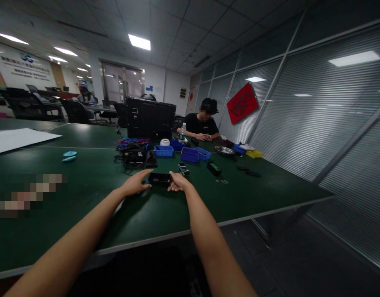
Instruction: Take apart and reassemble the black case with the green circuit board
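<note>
A black open-topped rectangular case (pixel 159 180) is between my hands over the green table. My right hand (pixel 178 182) grips its right end, with the thumb at the upper edge and the other fingers curled below. At the left end, my left hand (pixel 137 184) is spread, thumb and fingers apart around the corner; whether it touches the case is hard to tell. Just beyond my right hand lies a small electronic module (pixel 183 169). Further right is another black case with a green circuit board (pixel 214 167) in it.
Blue bins (pixel 163 151), tangled cables (pixel 132 143) and a monitor (pixel 151 117) stand behind the case. A water bottle (pixel 183 131) and a metal bowl (pixel 225 150) are further back. A co-worker (pixel 202 123) sits across the table. Teal pieces (pixel 69 156) lie at left.
</note>
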Action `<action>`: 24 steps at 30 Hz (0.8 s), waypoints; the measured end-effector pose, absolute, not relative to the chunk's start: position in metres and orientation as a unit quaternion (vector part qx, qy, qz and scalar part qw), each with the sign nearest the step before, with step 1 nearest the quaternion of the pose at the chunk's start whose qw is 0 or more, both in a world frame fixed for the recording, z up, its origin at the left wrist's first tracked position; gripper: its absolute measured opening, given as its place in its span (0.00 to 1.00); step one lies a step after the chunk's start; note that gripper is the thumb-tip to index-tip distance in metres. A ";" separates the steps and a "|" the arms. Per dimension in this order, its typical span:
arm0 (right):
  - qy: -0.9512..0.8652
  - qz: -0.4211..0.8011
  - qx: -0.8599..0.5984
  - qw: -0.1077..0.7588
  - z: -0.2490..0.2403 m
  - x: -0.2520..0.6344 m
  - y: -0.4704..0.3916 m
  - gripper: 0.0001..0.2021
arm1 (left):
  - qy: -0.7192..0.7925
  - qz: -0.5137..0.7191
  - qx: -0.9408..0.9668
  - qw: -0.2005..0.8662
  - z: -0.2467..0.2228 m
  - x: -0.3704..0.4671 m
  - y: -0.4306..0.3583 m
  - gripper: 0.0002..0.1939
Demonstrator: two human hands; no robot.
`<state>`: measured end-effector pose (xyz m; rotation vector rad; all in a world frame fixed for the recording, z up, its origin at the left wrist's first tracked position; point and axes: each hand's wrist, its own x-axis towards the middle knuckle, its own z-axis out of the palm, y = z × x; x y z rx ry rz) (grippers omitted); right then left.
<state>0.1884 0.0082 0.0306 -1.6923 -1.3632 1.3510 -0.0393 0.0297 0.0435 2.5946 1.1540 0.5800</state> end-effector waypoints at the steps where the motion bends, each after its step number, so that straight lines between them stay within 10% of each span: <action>1: -0.533 0.446 -0.663 0.276 0.032 0.188 0.007 0.25 | 0.398 0.194 0.887 0.133 0.042 -0.033 0.029 0.36; 11: -0.475 -0.059 -0.814 0.327 0.047 0.213 0.000 0.14 | 0.455 0.224 0.844 0.174 0.021 -0.020 0.021 0.37; 24: -0.475 0.030 -0.817 0.325 0.022 0.232 0.019 0.22 | 0.459 0.231 0.835 0.195 0.019 -0.024 0.022 0.33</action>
